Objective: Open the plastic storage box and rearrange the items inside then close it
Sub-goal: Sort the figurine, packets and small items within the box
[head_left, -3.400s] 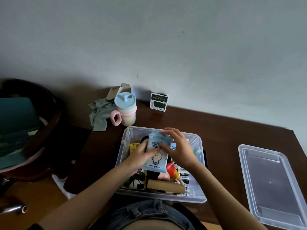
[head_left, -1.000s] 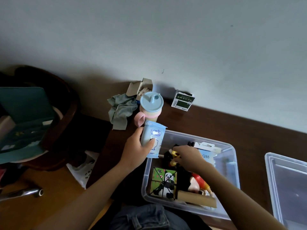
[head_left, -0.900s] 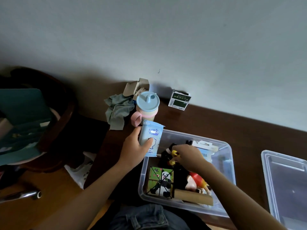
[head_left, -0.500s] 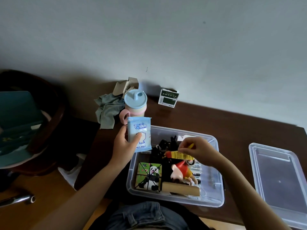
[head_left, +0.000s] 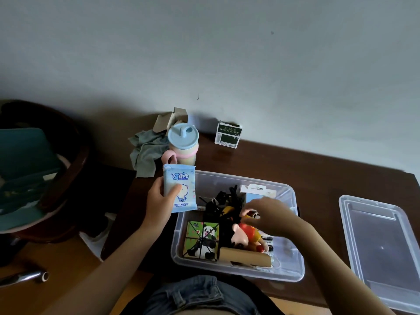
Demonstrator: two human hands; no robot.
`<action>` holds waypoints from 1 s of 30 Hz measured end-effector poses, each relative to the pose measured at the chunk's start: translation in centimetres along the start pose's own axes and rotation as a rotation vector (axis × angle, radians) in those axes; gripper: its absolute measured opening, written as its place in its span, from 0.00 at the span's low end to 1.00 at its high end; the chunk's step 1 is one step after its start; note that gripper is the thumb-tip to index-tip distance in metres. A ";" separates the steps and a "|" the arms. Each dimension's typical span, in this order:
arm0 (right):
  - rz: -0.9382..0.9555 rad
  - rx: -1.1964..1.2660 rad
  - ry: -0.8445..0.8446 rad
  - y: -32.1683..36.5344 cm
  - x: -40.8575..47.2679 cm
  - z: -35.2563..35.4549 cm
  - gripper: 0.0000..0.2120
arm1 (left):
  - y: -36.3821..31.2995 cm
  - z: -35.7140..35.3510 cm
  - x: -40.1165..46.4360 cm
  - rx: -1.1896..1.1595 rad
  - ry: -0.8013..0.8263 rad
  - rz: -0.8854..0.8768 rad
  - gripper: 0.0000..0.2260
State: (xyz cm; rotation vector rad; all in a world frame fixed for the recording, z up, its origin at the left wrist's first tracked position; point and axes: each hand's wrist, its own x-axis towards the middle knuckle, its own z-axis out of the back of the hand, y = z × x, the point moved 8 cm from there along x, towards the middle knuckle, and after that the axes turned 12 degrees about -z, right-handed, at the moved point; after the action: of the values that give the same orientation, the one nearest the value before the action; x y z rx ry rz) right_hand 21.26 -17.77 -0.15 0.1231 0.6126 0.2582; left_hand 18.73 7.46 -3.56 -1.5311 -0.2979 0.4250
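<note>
Your left hand was gripping the blue wet wipes pack upright, thumb across its front, held just off the near-left corner of the open plastic storage box, which sat on the dark wooden table right in front of you. Your right hand was down inside the box over the red and yellow toy figure, fingers curled, but I honestly couldn't tell if it was actually holding anything. The panda puzzle cube sat in the box's near-left corner, and the clear lid lay flat on the table off to the right, well apart from the box.
</note>
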 end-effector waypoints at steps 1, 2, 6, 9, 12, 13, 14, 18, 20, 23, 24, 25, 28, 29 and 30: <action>0.005 0.031 -0.053 0.6 0.4 0.9 0.11 | 0.0 0.3 -0.1 0.001 -0.009 0.006 0.06; 0.014 0.090 -0.083 1.4 1.0 1.4 0.10 | 0.0 0.4 -0.2 0.004 -0.013 0.013 0.06; 0.062 0.121 -0.038 5.5 5.1 0.1 0.11 | 0.4 1.3 -0.5 0.023 -0.009 0.052 0.05; 0.058 0.014 0.013 7.7 8.7 -2.9 0.12 | 0.9 1.8 -1.0 0.035 0.031 0.093 0.03; 0.023 -0.143 -0.020 8.7 11.3 -5.3 0.10 | 1.1 2.0 -1.6 0.002 0.069 0.120 0.04; 0.012 -0.198 -0.038 8.9 11.8 -5.9 0.10 | 1.2 2.3 -1.7 -0.007 0.068 0.124 0.04; 0.004 -0.245 -0.054 9.1 12.3 -6.4 0.10 | 1.2 2.5 -1.7 -0.014 0.064 0.128 0.04; -0.007 -0.331 -0.033 9.4 13.5 -8.1 0.09 | 1.2 3.1 -1.7 -0.015 0.069 0.133 0.04; 0.029 -0.378 -0.014 9.7 13.6 -8.4 0.09 | 0.7 3.1 -1.5 -0.011 0.090 0.103 0.05; 0.079 -0.381 -0.015 10.0 13.1 -7.8 0.10 | -0.3 3.1 -1.1 0.073 0.132 0.016 0.06; 0.089 -0.355 -0.022 9.9 12.8 -7.2 0.11 | -0.7 3.0 -1.0 0.109 0.148 -0.017 0.06; 0.103 -0.324 -0.030 9.7 12.4 -6.5 0.12 | -1.2 2.8 -0.9 0.151 0.161 -0.058 0.05; 0.153 -0.226 -0.051 8.7 10.6 -4.2 0.13 | -3.1 1.6 -0.7 0.330 0.191 -0.202 0.09; 0.148 -0.186 -0.059 8.1 9.9 -3.4 0.13 | -3.7 1.1 -0.6 0.401 0.193 -0.253 0.10; 0.131 -0.147 -0.077 7.5 9.3 -2.5 0.13 | -4.3 0.6 -0.5 0.472 0.188 -0.306 0.10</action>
State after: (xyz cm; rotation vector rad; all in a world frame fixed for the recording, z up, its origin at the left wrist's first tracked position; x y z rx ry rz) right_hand 25.60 -7.95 -5.87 0.0308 0.5081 0.4229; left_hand 18.32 7.80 0.78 -1.0322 -0.2571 0.0950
